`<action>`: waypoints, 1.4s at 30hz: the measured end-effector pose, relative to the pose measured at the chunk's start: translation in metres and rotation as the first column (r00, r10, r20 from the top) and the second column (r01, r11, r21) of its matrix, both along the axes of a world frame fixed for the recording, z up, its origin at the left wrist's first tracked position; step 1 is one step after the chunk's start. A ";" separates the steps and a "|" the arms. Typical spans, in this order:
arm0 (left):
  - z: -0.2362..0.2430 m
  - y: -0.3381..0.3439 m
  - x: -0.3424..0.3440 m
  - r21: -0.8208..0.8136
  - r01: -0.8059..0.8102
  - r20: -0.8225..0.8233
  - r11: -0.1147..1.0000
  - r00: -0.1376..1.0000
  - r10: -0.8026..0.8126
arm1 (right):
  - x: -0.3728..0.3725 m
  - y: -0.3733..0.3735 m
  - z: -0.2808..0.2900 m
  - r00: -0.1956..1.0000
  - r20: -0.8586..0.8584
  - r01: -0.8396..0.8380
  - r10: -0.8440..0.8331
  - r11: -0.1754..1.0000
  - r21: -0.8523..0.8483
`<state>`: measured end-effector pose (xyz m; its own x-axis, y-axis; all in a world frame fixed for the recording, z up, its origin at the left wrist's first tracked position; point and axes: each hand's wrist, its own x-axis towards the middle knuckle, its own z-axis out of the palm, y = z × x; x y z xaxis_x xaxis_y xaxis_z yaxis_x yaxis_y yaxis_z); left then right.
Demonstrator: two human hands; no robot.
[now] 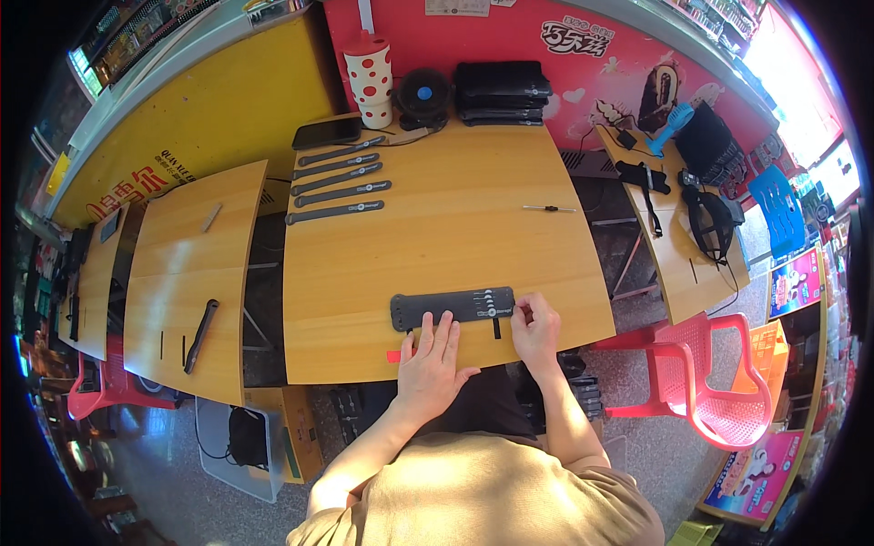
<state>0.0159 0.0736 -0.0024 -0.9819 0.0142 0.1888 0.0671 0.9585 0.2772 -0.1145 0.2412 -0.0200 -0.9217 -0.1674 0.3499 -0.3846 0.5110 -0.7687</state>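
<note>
At the near edge of the table (455, 238), the left hand (430, 369) lies flat, fingers slightly apart, reaching over the lower edge of the bunched dark grey strips (432, 310); the right hand (537, 329) curls at their right end — whether clamped on 1, I cannot tell; farther left lie similar strips (341, 194); beyond — 1 spotted tumbler (370, 86), 1 round fan (424, 94).

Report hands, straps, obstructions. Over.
Left hand open, fingers on near edge of grey straps. Right hand curled at their right end, grip unclear. Red piece beside left hand.
</note>
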 end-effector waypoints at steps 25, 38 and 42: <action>-0.002 -0.037 0.022 -0.131 -0.074 0.057 0.989 0.995 0.082 | 0.048 0.011 0.004 0.925 -0.189 -0.135 0.330 0.749 0.648; 0.015 -0.020 0.009 -0.064 -0.073 0.026 0.995 0.997 0.075 | 0.052 0.008 0.027 0.977 -0.115 -0.049 0.179 0.714 0.699; 0.021 -0.010 0.007 -0.055 -0.025 0.134 0.998 0.990 0.032 | 0.054 -0.019 0.012 0.908 -0.148 -0.220 0.392 0.747 0.628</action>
<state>0.0228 0.0635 0.0188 -0.9985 -0.0076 0.0546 0.0052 0.9731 0.2305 -0.0604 0.2226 -0.0078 -0.6749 -0.6746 0.2991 -0.7361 0.6436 -0.2095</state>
